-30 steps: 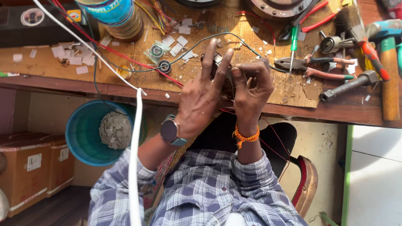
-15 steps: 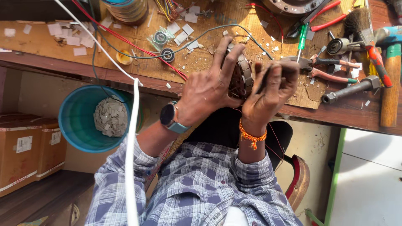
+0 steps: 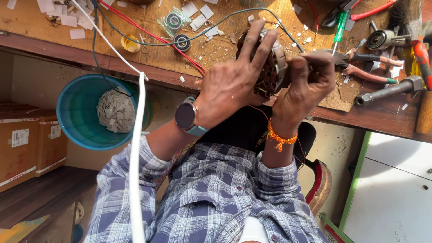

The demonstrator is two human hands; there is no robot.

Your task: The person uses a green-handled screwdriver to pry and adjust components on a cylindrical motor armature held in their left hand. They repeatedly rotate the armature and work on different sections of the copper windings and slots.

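Wooden workbench, bearings, pliers, paper scraps

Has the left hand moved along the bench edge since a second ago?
Yes. The left hand, gripping the motor winding, has shifted toward the pliers, away from the bearings.

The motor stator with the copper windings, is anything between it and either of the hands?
Nothing visible. The left hand already wraps the motor stator, fingers across its top, and the right hand presses against its right side. The pliers and steel shaft lie apart on the workbench.
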